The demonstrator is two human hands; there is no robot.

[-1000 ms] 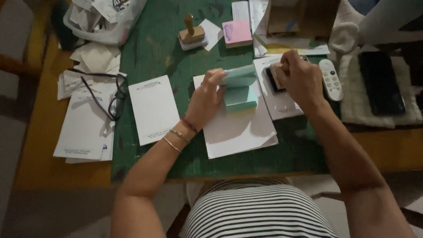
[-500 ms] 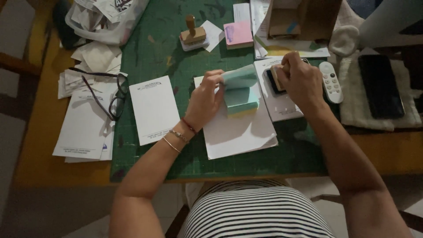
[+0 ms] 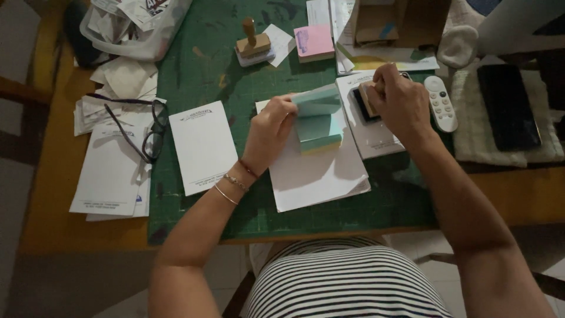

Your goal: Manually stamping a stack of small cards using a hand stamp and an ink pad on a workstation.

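Observation:
My left hand [image 3: 272, 131] pinches back the top sheets of a teal sticky-note pad [image 3: 318, 126], which rests on a stack of white paper [image 3: 321, 176]. To the right, my right hand [image 3: 399, 100] grips a wooden stamp [image 3: 369, 97] and presses it down on a black ink pad [image 3: 360, 107]. The ink pad lies on a white card. All of this sits on a green cutting mat [image 3: 200, 70].
A second wooden stamp [image 3: 253, 42] and a pink note pad [image 3: 313, 42] lie further back. White letterhead sheets [image 3: 203, 147], glasses [image 3: 150, 132], a white remote [image 3: 441, 103], a dark phone [image 3: 507, 106] on a cloth, a cardboard box [image 3: 400, 23] and a plastic bag [image 3: 135, 23] surround the mat.
Both hands stay almost where they were. My left hand keeps the sheets lifted and my right hand stays on the stamp at the ink pad.

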